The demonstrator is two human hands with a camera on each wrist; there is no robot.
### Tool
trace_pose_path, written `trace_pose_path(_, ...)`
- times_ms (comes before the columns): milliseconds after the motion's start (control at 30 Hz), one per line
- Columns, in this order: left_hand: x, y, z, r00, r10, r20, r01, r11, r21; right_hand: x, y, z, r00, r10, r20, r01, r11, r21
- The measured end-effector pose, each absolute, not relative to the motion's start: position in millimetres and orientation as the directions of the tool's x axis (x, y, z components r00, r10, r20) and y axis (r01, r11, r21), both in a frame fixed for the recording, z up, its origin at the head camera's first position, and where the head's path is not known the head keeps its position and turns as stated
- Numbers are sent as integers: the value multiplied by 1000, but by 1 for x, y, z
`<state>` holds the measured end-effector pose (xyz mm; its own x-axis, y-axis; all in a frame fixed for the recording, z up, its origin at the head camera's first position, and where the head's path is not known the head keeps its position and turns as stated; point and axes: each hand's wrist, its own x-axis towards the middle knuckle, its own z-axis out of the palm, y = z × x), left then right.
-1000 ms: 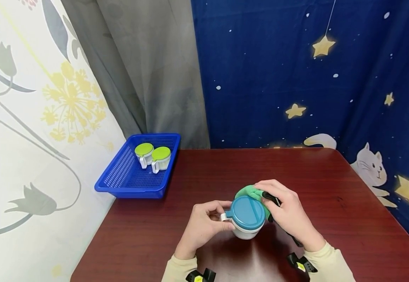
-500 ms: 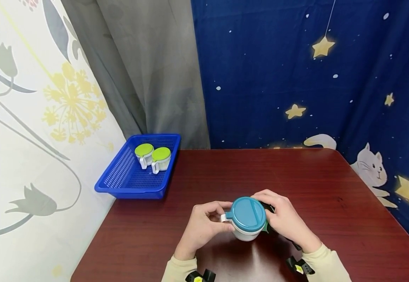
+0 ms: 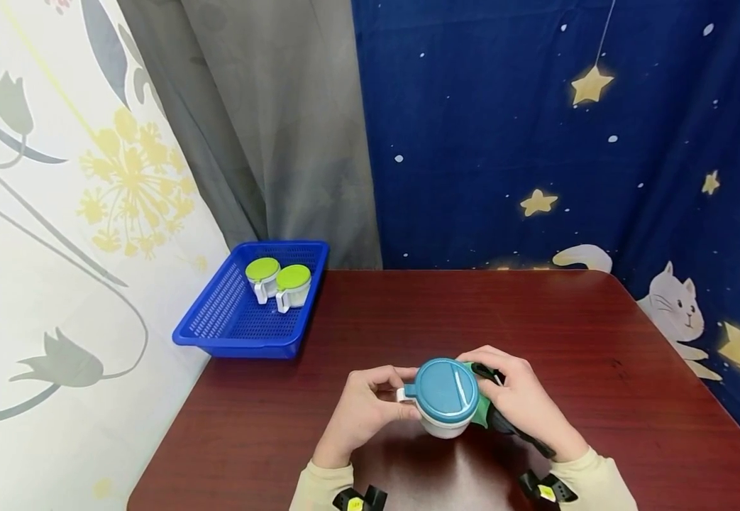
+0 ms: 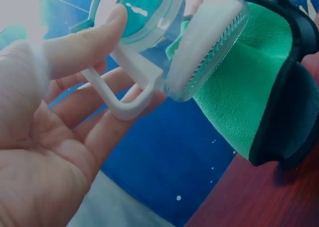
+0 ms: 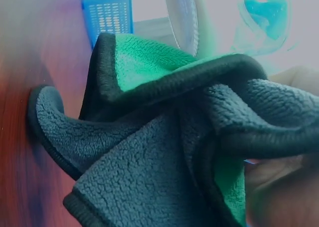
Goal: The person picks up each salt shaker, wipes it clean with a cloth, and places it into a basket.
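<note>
Holding a jar [image 3: 444, 397] and cloth [image 3: 483, 411], both hands show no readable labels.

1. Before you stands a dark red-brown wooden table [image 3: 599, 369] with a glossy top.
2. At its far left corner lies a blue perforated plastic basket [image 3: 216, 323], partly overhanging the edge.
</note>
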<state>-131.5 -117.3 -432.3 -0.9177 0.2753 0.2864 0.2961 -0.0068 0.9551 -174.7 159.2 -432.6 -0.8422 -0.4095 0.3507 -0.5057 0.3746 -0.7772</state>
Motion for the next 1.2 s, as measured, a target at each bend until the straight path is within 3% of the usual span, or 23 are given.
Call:
trace_pose_path(400, -130, -121, -433, -890, 349, 293, 304, -26, 952, -162, 157, -395, -809, -411, 419, -550, 283, -785)
trace_pose_path(633, -128, -119, -434, -837, 450, 310, 336, -24, 941, -154, 155, -375, -679, -514, 524, -674, 153, -723)
trace_pose_path(867, -126, -119, -433, -812, 517, 270, 333, 30, 943, -163, 158, -389, -571, -651, 501, -727, 118, -676)
trace_pose_path(1200, -124, -120, -433, -775, 544, 322, 356, -45, 933, -166, 154, -396, -513, -756, 407, -715, 114, -690)
